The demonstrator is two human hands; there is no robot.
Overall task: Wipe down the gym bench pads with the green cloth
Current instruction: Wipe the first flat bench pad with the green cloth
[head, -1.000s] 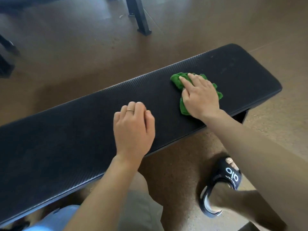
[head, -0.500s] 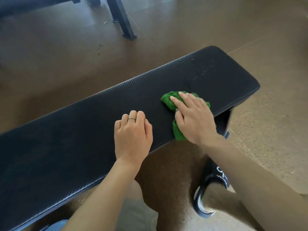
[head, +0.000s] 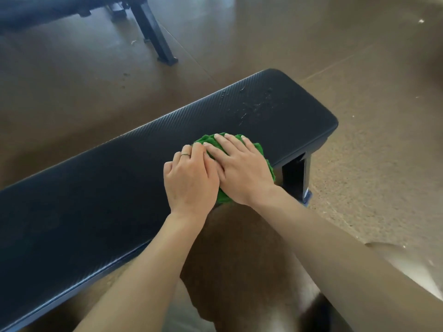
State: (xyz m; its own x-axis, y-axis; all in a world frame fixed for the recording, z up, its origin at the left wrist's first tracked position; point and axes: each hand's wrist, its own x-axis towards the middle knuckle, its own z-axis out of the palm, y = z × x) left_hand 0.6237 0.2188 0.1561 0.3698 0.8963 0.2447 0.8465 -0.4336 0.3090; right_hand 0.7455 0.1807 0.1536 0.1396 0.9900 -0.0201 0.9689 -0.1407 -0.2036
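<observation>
The cloth (head: 260, 149) lay bunched under the right hand (head: 242, 168), whose spread, flat fingers (head: 227, 142) pressed it onto the pad (head: 107, 183). The left hand (head: 189, 180) rested beside it, fingers curled loosely, index fingertip touching the cloth's edge.
</observation>
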